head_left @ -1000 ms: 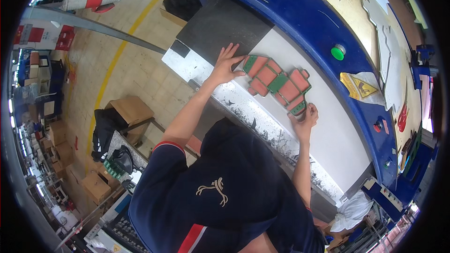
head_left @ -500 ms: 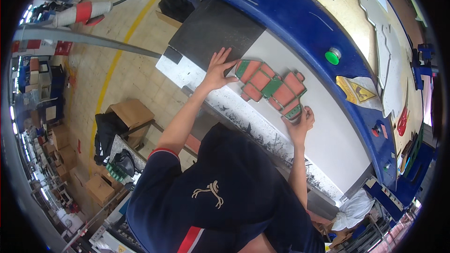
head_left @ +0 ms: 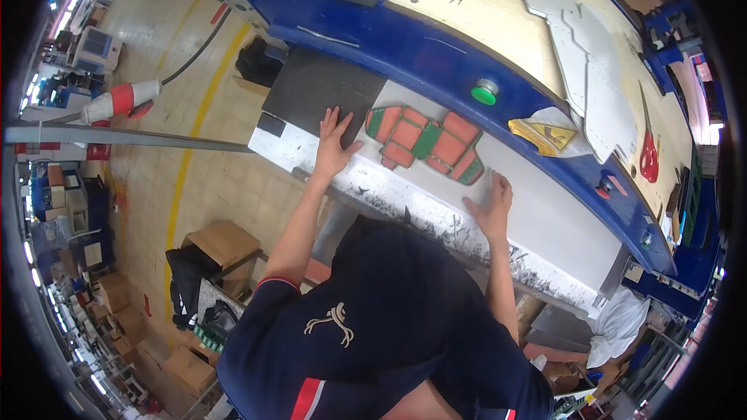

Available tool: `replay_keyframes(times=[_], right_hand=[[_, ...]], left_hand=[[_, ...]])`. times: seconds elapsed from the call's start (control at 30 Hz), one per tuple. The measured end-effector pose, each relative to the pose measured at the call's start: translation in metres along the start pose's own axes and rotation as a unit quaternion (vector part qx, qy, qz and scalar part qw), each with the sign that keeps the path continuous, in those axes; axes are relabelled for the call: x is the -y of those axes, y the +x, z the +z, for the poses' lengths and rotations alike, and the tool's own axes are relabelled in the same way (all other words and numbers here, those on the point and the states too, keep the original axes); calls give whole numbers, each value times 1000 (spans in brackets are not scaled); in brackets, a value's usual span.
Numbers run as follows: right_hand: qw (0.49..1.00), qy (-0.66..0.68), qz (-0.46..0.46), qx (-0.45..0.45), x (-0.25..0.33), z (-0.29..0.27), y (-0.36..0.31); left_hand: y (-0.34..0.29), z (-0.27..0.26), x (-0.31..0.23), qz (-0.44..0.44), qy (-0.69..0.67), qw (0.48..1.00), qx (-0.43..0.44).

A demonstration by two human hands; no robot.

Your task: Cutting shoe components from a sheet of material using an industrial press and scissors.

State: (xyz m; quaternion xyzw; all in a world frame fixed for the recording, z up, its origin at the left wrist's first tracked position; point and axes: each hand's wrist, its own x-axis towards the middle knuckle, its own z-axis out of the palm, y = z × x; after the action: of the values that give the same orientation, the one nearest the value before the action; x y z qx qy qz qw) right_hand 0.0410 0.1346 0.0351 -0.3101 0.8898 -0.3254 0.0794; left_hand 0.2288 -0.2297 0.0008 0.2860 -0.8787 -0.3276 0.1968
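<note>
A cutting die [head_left: 426,142] with red and green foam-like pads lies flat on a pale grey sheet [head_left: 545,206]. My left hand [head_left: 334,148] is open, fingers spread, over the edge of a dark sheet [head_left: 299,85] to the left of the die. Short of the die's lower right end, my right hand [head_left: 492,206] is held open, thumb apart from its curved fingers. Neither hand touches the die. Beneath the hands runs a white, black-smeared ledge [head_left: 459,227].
A curved blue machine beam [head_left: 420,43] with a green button [head_left: 484,93] and a red button [head_left: 604,187] borders the far side. On the pale board beyond lie irregular white sheet pieces [head_left: 572,54] and red-handled scissors [head_left: 649,157]. A cardboard box [head_left: 223,241] stands at lower left.
Both hands held the die's two ends before; now they have let go and drawn back. The die sits turned more level and nearer the blue beam. The whole view has shifted.
</note>
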Motion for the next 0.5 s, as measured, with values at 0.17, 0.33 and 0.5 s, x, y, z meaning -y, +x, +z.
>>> replay_keyframes(times=[0.17,0.33,0.5], right_hand=[[986,108,-13,-125,33,-28,37],[965,211,-81,-129,111,-46,110],[981,100,-96,-136,146,-54,153]], left_hand=[[-31,30,-48,-7,-33,999,4],[-36,84,-72,98,6,994,51],[8,96,-87,90,29,995,25]])
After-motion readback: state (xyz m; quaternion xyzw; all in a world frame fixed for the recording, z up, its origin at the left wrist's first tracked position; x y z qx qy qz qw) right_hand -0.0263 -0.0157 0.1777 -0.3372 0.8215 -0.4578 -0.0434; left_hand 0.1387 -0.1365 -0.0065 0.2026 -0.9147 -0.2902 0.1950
